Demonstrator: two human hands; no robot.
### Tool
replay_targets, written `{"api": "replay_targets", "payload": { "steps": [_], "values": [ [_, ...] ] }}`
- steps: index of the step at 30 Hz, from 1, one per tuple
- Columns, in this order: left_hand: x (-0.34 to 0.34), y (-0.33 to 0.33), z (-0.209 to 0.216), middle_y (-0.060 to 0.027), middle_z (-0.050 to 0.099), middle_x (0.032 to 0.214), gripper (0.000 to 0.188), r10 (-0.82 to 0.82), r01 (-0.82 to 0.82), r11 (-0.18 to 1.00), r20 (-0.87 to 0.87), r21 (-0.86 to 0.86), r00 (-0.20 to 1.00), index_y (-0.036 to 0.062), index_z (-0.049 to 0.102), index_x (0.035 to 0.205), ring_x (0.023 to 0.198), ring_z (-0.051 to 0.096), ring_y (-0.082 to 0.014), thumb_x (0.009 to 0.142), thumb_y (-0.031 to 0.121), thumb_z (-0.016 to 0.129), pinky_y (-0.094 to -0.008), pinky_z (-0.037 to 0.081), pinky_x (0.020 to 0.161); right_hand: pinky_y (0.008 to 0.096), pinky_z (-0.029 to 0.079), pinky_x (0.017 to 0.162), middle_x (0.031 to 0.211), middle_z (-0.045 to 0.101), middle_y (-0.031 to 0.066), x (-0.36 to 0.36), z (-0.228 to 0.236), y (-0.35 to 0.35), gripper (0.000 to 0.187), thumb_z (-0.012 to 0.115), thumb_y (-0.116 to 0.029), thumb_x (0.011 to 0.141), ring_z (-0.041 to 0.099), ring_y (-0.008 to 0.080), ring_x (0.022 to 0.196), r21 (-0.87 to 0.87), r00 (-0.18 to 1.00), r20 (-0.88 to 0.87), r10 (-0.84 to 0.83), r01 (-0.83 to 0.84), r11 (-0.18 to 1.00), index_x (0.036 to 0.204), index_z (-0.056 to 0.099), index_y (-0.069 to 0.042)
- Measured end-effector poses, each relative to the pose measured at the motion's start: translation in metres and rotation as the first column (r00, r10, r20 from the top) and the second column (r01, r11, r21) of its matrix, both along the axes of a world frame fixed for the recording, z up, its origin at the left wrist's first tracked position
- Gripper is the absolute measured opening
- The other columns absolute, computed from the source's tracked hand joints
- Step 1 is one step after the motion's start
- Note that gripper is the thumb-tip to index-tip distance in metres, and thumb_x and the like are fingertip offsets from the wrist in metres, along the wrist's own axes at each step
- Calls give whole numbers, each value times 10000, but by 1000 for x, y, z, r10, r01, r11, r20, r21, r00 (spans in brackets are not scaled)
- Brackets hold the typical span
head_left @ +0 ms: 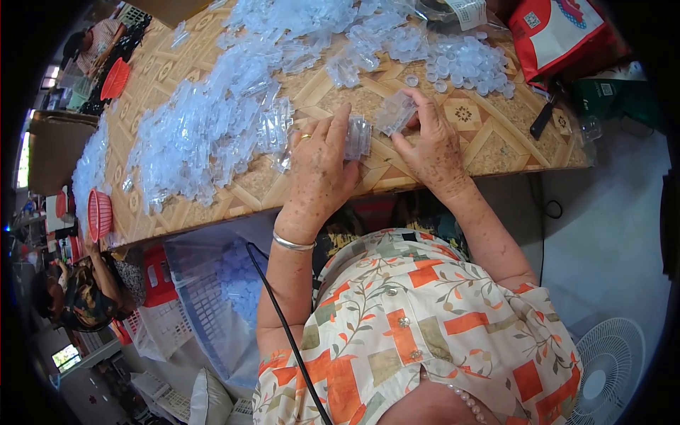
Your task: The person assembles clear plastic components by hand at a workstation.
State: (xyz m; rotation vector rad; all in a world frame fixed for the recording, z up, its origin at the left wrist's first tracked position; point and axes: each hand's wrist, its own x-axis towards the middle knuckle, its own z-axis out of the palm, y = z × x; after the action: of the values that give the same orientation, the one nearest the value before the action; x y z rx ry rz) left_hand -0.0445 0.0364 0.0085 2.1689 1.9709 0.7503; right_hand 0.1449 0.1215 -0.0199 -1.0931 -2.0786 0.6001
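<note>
Patterned tabletop (513, 145) in wood and tile tones spans the work station, bearing a broad heap of clear plastic pieces (195, 142) along its left and far portions. Round clear caps (464, 64) lie in a cluster at the far right, near a red bag (528, 46). A black-handled tool (542, 120) lies near the right end. Below the table at left is a mesh crate (202, 283); a white fan (602, 382) stands at lower right.

Right hand (429, 145): forearm enters from the lower right and slants up and left; wrist bent slightly, back of the hand toward the viewer. Thumb and index finger are pinching the edge of a flat clear plastic part (392, 115), located above the tabletop between the two hands. The part is tilted; its long axis appears to run diagonally from near left to far right, though its outline is partly covered by the fingers.

Left hand (320, 159): forearm rises nearly straight from below, back of the hand upward, fingers directed away from the body, index finger extended, thumb alongside. It lies over a row of clear pieces (360, 138), which shows on both sides of it; the row runs left to right, individual pieces pointing away from the body. Whether the fingers grip them cannot be told.
</note>
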Motion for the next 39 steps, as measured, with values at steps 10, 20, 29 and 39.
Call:
{"api": "replay_targets", "payload": {
  "steps": [10,20,29,39],
  "values": [
    [11,-5,-8,-203,613,1160,852,-44,26,998,330,60,943,-9,397,1480,990,642,-358,716,90,760,-431,539,846,365,555,711,897,633,76,1,-7,1,706,757,-31,759,672,195,748,-127,991,-136,-5,-12,992,1396,457,-89],
    [24,-8,-22,-147,589,1287,691,-58,-14,996,736,91,675,11,486,1442,1083,675,-206,805,-21,753,-308,615,793,333,574,700,841,653,65,1,-7,-1,740,797,-51,747,685,177,730,-117,978,-199,59,-83,990,1403,460,-102],
    [24,2,-23,-171,632,1145,628,103,-145,987,442,62,891,-25,543,1310,968,697,-268,759,73,829,-336,591,707,324,574,701,812,676,65,2,-6,2,712,780,-45,783,691,157,716,-196,960,-280,3,-60,979,1405,434,-81],
    [35,8,-18,-216,610,1036,873,84,-113,986,220,124,972,-35,484,1345,920,630,-399,634,251,903,-461,528,766,288,556,719,792,688,64,4,-5,4,724,757,-20,820,693,130,728,-263,930,-363,-54,-47,964,1431,373,-67]
  ]
}}
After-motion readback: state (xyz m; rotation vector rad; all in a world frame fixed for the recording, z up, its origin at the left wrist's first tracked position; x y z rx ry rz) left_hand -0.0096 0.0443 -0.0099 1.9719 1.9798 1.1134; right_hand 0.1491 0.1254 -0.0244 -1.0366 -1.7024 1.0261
